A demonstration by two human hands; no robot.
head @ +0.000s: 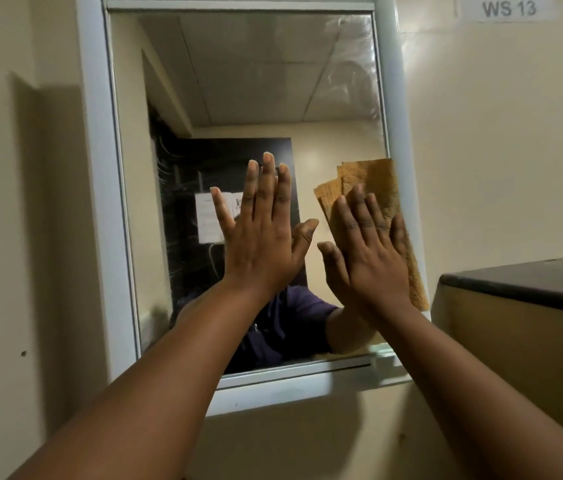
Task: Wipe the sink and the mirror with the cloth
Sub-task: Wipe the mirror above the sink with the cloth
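A white-framed mirror (pixel 238 81) hangs on the cream wall in front of me. My left hand (pixel 262 233) lies flat on the glass near its middle, fingers spread, holding nothing. My right hand (pixel 370 251) presses a yellow-brown cloth (pixel 373 181) flat against the lower right part of the glass, next to the right frame edge. The cloth sticks out above and to the right of my fingers. Wipe streaks show at the upper right of the glass. The sink is out of view.
A dark-topped ledge (pixel 529 282) juts out from the wall to the right of the mirror, level with its lower part. A "WS 13" label (pixel 508 8) is stuck high on the wall at the right. Cream wall surrounds the mirror.
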